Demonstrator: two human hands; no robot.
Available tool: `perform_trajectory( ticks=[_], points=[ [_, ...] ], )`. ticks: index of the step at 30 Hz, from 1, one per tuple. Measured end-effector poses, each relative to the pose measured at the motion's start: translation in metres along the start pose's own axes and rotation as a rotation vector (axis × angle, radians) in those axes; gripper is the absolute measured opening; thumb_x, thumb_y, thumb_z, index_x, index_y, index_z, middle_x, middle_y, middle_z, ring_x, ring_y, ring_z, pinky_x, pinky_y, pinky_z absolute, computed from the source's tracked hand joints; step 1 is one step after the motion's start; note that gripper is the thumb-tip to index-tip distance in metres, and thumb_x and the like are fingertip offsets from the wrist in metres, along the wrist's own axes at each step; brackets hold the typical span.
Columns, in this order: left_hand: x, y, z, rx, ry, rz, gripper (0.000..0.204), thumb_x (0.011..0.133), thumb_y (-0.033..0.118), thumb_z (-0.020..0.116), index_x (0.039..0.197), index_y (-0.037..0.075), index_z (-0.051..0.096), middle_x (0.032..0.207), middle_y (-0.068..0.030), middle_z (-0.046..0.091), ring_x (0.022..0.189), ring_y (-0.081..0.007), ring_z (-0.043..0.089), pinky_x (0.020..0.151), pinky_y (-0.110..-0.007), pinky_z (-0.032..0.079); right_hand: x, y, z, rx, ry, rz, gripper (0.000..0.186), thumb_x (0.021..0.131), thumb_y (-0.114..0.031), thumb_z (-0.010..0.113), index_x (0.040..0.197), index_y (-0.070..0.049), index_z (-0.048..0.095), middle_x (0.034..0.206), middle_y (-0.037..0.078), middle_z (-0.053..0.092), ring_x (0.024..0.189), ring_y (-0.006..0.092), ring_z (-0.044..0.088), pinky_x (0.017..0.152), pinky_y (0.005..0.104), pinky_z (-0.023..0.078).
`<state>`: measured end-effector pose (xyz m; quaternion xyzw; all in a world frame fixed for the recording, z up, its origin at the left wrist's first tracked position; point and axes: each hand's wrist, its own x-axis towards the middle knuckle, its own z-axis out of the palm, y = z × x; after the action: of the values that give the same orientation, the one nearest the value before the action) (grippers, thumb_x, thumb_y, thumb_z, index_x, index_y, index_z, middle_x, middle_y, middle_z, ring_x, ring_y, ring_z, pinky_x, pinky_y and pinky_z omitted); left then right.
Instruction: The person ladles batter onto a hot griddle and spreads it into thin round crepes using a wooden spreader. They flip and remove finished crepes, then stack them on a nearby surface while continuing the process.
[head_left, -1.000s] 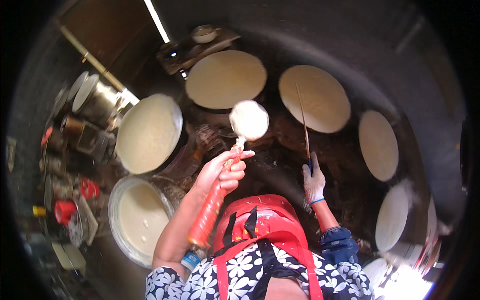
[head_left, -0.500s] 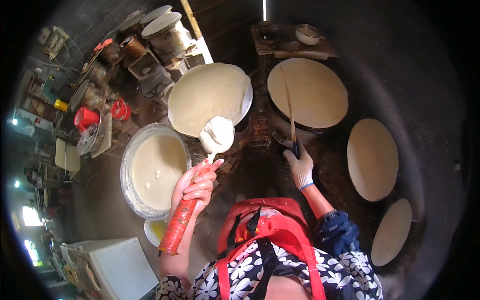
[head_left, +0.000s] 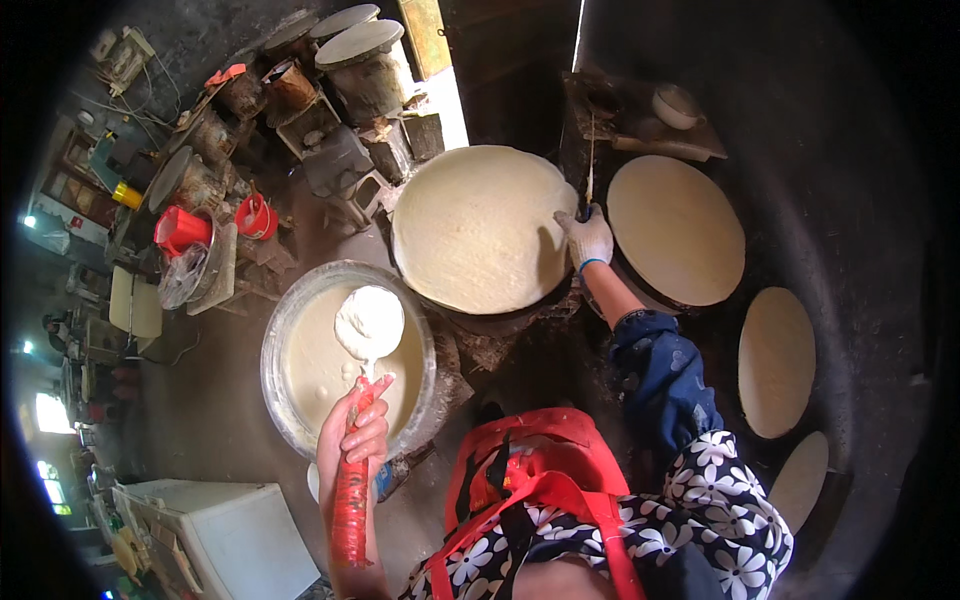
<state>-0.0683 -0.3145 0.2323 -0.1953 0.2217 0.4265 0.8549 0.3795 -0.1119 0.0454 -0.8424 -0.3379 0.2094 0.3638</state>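
Observation:
My left hand (head_left: 354,430) is closed round the red-wrapped handle (head_left: 351,505) of a ladle, whose round bowl (head_left: 370,322) is coated in pale batter. The bowl hangs over a wide pot (head_left: 273,358) of the same batter (head_left: 312,345). In a white glove, my right hand (head_left: 588,240) grips a long thin spreading stick (head_left: 591,165), pointing away from me. That hand is at the right edge of a round griddle covered by a pale batter sheet (head_left: 480,230). Close on its right lies a second round sheet (head_left: 675,230) on another griddle.
Two more pale rounds (head_left: 777,362) (head_left: 800,485) lie along the right side. A bowl (head_left: 677,106) rests on a ledge at the back. Red buckets (head_left: 257,216), lidded drums (head_left: 365,75) and blocks crowd the far left. A white chest (head_left: 240,535) stands at the near left.
The ladle has moved left and nearer, from the left griddle's edge to over the pot. My right hand has gone from the right griddle's near edge to between the two griddles.

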Motion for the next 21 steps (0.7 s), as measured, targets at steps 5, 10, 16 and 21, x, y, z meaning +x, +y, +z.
perform_trajectory(
  ticks=[5,10,16,21],
  points=[
    [-0.001,0.053,0.009,0.205,0.071,0.055,0.046,0.118,0.030,0.038,0.145,-0.006,0.049,0.078,-0.0036,0.051,0.044,-0.0087,0.043,0.034,-0.024,0.037,0.014,-0.012,0.016,-0.107,-0.026,-0.057,0.089,0.078,-0.044,0.080,0.153,-0.003,0.054,0.132,0.026,0.071,0.122,0.0386,0.070,0.104,0.0439,0.053],
    [0.006,0.091,0.018,0.491,0.044,0.090,0.046,0.117,0.027,0.040,0.149,-0.006,0.046,0.079,0.0001,0.047,0.046,-0.0039,0.038,0.034,-0.020,0.036,-0.083,-0.090,0.004,0.109,0.134,-0.271,0.072,0.086,-0.027,0.081,0.150,-0.004,0.058,0.119,0.016,0.077,0.104,0.0244,0.074,0.094,0.0362,0.057],
    [0.022,0.111,0.037,0.496,-0.025,-0.010,0.047,0.118,0.027,0.038,0.150,-0.006,0.046,0.078,0.0000,0.046,0.046,-0.0037,0.037,0.034,-0.021,0.035,-0.124,-0.144,-0.051,0.617,0.073,-0.262,0.064,0.090,-0.013,0.082,0.147,0.006,0.059,0.115,0.009,0.075,0.099,0.0130,0.067,0.090,0.0281,0.056],
    [0.059,0.099,0.050,0.303,-0.084,-0.277,0.050,0.119,0.028,0.035,0.152,-0.009,0.042,0.076,-0.0023,0.047,0.048,-0.0060,0.042,0.034,-0.023,0.035,-0.157,-0.119,-0.134,0.429,0.177,-0.142,0.063,0.086,-0.016,0.081,0.143,0.005,0.063,0.093,0.004,0.070,0.076,0.0101,0.062,0.073,0.0261,0.054]
  ],
)
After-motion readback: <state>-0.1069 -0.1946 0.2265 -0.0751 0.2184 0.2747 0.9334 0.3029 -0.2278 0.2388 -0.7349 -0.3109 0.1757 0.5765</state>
